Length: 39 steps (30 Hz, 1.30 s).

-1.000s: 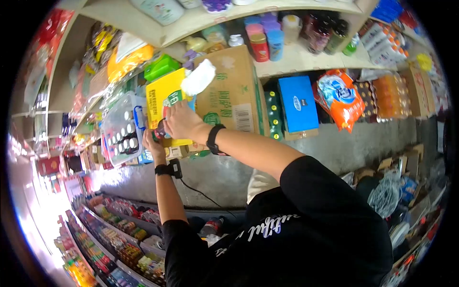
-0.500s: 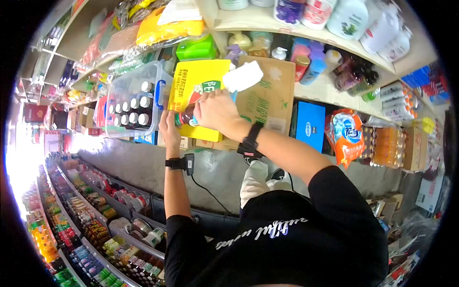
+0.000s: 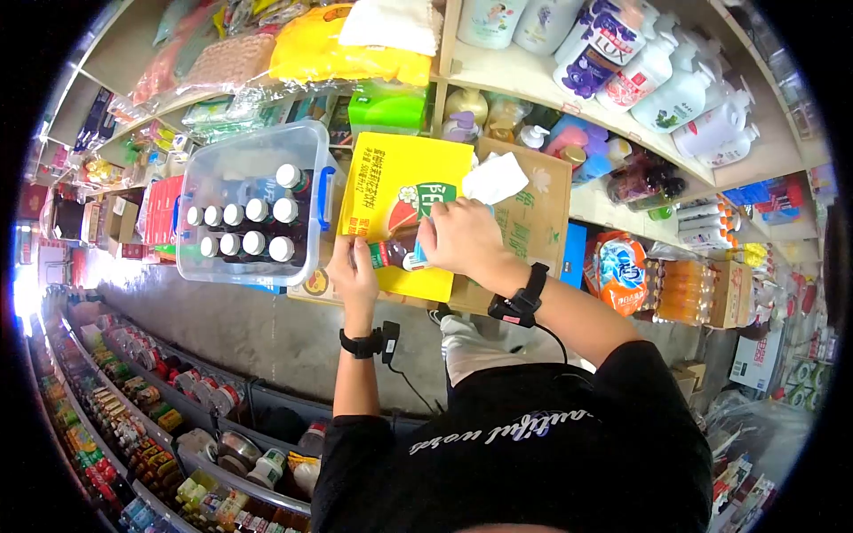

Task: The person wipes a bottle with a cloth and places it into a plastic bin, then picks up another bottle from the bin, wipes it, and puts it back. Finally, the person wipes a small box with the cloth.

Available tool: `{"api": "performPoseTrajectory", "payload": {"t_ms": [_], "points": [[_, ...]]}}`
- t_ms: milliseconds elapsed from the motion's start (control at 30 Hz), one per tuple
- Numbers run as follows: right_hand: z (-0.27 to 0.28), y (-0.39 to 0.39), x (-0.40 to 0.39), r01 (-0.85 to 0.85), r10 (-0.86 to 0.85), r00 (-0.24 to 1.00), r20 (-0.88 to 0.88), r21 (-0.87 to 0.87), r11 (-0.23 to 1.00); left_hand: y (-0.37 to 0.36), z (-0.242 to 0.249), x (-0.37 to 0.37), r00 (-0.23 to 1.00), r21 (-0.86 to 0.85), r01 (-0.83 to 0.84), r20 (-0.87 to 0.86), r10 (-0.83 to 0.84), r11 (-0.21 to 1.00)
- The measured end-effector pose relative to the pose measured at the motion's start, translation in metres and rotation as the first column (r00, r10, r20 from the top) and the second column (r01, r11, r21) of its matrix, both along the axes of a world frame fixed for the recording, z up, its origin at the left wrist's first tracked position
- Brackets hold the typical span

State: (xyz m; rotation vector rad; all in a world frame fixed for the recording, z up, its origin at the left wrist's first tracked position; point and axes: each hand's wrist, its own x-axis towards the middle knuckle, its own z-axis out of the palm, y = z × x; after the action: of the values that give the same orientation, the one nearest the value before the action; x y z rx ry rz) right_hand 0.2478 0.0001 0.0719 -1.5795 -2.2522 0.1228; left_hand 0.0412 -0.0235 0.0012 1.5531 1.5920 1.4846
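Observation:
A dark drink bottle (image 3: 387, 255) with a green and red label lies sideways between my hands, above a yellow carton (image 3: 391, 164). My left hand (image 3: 354, 277) is closed round its left end. My right hand (image 3: 471, 238) is closed over its other end, hiding much of it. Bits of light blue show by the right fingers; what they belong to I cannot make out. Just beyond the right hand, a crumpled white cloth or tissue (image 3: 496, 178) rests on a brown cardboard box (image 3: 542, 200).
Left of the yellow carton stands a clear plastic bin (image 3: 253, 147) with several white-capped dark bottles (image 3: 258, 210). Pump bottles (image 3: 600, 49) line the shelf above. An orange detergent bag (image 3: 617, 271) is at the right. Drink-filled racks (image 3: 169, 435) run along the lower left.
The view has shifted, so the boxes and bin appear at different places in the picture. Both hands stay on the bottle, which now lies more level in view.

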Motion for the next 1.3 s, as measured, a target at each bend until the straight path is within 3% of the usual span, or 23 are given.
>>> {"api": "performPoseTrajectory", "payload": {"t_ms": [167,267,333,400,467,500,733,767,933,1000,1067,1300], "points": [[0.0,0.002,-0.001,0.004,-0.003,1.0,0.02,-0.007,1.0,-0.002,0.004,0.0,1.0,-0.002,0.016,0.014,-0.016,1.0],[-0.002,-0.001,-0.004,-0.001,0.0,0.999,0.048,0.021,1.0,-0.002,0.003,0.001,1.0,0.113,-0.015,-0.023,0.017,0.994],[0.001,0.0,-0.007,-0.005,0.005,0.997,0.079,0.007,1.0,0.006,0.01,-0.001,0.997,0.313,0.005,-0.07,0.018,0.95],[0.006,0.002,-0.01,-0.023,0.023,0.997,0.073,-0.01,1.0,-0.002,0.01,-0.004,0.989,0.22,0.103,-0.125,-0.076,0.97],[0.017,0.007,-0.01,-0.056,0.058,0.996,0.07,-0.036,0.998,-0.004,0.007,-0.004,0.991,0.189,0.076,-0.126,-0.052,0.979],[0.003,0.011,-0.005,-0.104,0.1,0.993,0.055,0.063,0.993,-0.002,0.01,-0.001,0.992,0.174,0.034,-0.123,-0.012,0.984],[-0.001,0.016,0.009,-0.212,0.211,0.977,0.03,0.07,0.975,0.002,0.009,0.009,0.988,0.023,-0.133,-0.081,0.135,0.991],[0.003,0.016,0.014,-0.239,0.239,0.971,0.031,0.011,0.971,0.004,0.009,0.01,0.985,0.002,-0.144,-0.096,0.143,0.99],[-0.005,0.023,0.04,-0.326,0.342,0.937,-0.075,0.165,0.931,0.015,0.016,0.011,0.955,-0.083,-0.231,-0.207,0.21,0.969],[-0.016,0.025,0.045,-0.327,0.358,0.928,-0.099,0.239,0.914,0.019,0.02,0.012,0.928,-0.193,-0.279,-0.305,0.213,0.941],[-0.018,0.025,0.046,-0.327,0.353,0.932,-0.08,0.231,0.916,0.024,0.008,0.011,0.889,-0.211,-0.349,-0.382,0.252,0.913],[-0.028,0.009,0.017,-0.172,0.176,0.984,0.019,0.348,0.922,0.016,0.013,0.025,0.881,-0.147,-0.417,-0.308,0.359,0.897]]}}
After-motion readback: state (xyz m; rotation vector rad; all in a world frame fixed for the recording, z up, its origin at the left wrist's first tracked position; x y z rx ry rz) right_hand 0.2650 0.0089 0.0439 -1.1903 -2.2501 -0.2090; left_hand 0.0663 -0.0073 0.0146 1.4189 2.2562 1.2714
